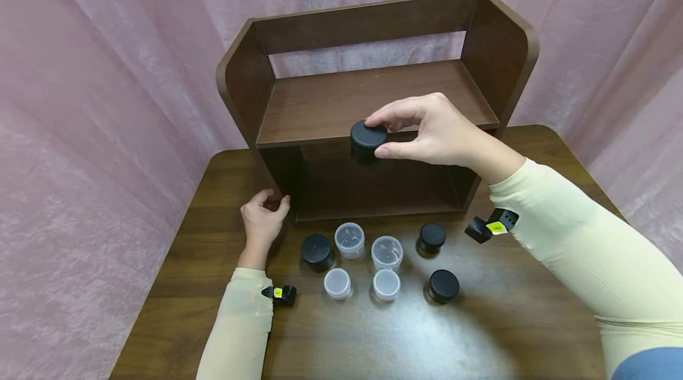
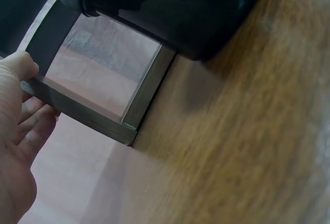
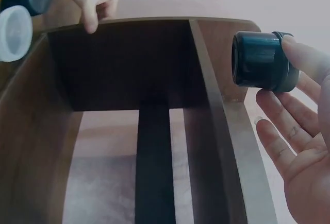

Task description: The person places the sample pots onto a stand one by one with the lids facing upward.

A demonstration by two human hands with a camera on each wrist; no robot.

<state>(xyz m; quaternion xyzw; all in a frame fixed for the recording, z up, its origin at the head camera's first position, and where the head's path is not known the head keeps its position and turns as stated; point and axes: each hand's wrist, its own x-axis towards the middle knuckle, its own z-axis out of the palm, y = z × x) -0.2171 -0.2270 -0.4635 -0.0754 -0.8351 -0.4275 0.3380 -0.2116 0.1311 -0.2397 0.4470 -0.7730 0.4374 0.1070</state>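
Observation:
In the head view, my right hand (image 1: 434,131) pinches a black lidded jar (image 1: 368,141) between thumb and fingertips. The jar is held upright, in front of the front edge of the wooden shelf's (image 1: 368,95) upper board. The right wrist view shows the same jar (image 3: 260,62) gripped around its lid end, apart from the shelf. My left hand (image 1: 262,220) grips the lower front edge of the shelf's left side panel, thumb on one face and fingers on the other, as the left wrist view shows. Close by that hand stands a black jar (image 1: 317,252) on the table.
Two larger translucent tubs (image 1: 349,240) and two smaller white-topped tubs (image 1: 337,284) stand before the shelf. Right of them are two black jars (image 1: 431,238) on the wooden table (image 1: 507,321). A pink curtain (image 1: 133,72) hangs behind.

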